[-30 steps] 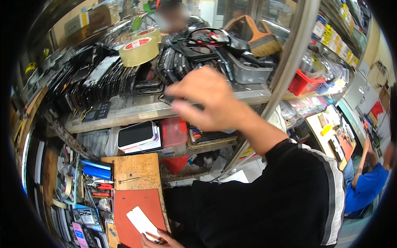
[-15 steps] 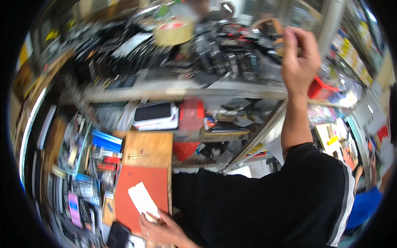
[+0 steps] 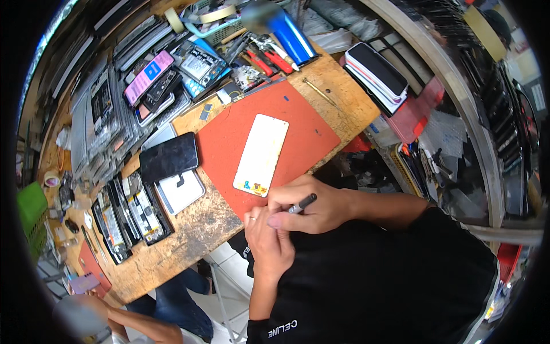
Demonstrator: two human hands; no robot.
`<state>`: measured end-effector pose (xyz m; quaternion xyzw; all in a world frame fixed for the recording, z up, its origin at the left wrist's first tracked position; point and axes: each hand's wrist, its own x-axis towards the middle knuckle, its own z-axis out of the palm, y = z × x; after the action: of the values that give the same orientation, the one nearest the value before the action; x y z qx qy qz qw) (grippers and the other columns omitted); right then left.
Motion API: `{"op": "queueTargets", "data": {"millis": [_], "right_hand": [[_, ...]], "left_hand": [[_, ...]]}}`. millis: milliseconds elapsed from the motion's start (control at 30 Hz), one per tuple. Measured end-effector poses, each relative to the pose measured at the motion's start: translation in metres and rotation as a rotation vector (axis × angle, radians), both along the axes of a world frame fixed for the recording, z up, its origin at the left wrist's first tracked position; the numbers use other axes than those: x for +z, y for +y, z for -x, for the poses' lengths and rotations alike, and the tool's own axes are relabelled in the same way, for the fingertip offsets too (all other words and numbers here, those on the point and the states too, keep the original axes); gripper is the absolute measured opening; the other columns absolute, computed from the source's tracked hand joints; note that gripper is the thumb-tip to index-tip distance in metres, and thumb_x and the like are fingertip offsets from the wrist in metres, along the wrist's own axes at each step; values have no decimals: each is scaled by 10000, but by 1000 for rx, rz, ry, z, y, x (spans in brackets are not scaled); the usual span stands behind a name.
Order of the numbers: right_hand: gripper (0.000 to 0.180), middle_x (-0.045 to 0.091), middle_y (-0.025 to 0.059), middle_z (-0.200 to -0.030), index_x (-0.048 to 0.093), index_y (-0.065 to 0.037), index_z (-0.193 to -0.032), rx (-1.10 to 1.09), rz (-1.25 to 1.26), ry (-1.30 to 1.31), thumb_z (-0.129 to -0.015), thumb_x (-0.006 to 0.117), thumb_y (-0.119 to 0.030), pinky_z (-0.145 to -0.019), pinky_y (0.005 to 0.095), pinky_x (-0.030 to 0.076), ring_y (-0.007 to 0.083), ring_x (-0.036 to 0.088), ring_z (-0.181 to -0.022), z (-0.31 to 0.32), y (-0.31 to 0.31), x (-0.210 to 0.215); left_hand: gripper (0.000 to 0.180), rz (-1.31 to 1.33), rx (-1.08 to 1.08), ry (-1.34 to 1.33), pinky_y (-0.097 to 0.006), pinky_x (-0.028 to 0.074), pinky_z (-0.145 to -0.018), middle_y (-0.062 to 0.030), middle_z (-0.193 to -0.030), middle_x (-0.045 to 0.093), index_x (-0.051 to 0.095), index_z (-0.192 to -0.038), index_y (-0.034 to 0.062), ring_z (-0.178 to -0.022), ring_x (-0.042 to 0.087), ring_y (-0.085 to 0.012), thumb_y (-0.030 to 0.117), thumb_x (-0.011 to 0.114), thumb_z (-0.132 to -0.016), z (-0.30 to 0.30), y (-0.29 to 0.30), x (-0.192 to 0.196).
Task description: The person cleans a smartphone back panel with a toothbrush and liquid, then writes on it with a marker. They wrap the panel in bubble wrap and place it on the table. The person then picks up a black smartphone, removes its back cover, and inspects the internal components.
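Observation:
In my right hand (image 3: 312, 204), a marker pen (image 3: 302, 203) with a dark end is gripped between thumb and fingers. My left hand (image 3: 267, 242) is closed, its fingertips meeting the right hand's; whatever they may pinch is hidden. Both hands are together at the near edge of a red mat (image 3: 315, 137). Just beyond them a white phone display panel (image 3: 262, 153) lies flat on the mat, with small coloured circuit parts at its near end. Neither hand is plainly touching the panel.
On the wooden bench (image 3: 195, 243) lie a black phone (image 3: 169, 157) and opened phone bodies (image 3: 137, 209). Pliers (image 3: 269, 60), a blue cylinder (image 3: 291, 40) and tweezers (image 3: 319, 92) are at the far side. Stacked phones (image 3: 378, 74) stand right. Another person's arm (image 3: 140, 322) is at lower left.
My right hand has come down from the shelf and holds the marker pen. My left hand has let go of the display panel and joined the right. The view has turned toward the bench.

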<state>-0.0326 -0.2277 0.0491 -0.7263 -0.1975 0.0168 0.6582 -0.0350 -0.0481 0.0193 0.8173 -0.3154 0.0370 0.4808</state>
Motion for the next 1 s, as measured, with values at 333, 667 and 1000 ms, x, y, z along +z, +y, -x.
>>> {"op": "queueTargets", "data": {"millis": [333, 667, 1000], "right_hand": [[437, 627, 3, -752, 646, -86, -912, -47, -571, 56, -1166, 434, -372, -561, 231, 445, 79, 568, -620, -79, -102, 42], [111, 690, -20, -816, 693, -29, -973, -194, 57, 50, -935, 782, -84, -575, 216, 427, -3, 579, -705, -85, -57, -49], [106, 687, 2, -758, 688, -35, -934, -239, 219, 27, -934, 783, -84, -529, 239, 409, 17, 557, -617, -82, -51, -48]], "left_hand": [[405, 432, -208, 682, -330, 363, -555, -60, -700, 496, 530, -809, 19, -593, 456, -150, 260, 488, -1131, 10, -6, 17], [465, -296, 292, -99, -489, 434, -949, -140, -1163, 645, 548, -1023, 42, -1074, 574, -371, 223, 895, -771, -76, -36, -7], [507, -286, 292, -112, -494, 434, -958, -132, -1191, 656, 551, -1023, 55, -1094, 588, -362, 220, 930, -729, -75, -33, -10]]}}
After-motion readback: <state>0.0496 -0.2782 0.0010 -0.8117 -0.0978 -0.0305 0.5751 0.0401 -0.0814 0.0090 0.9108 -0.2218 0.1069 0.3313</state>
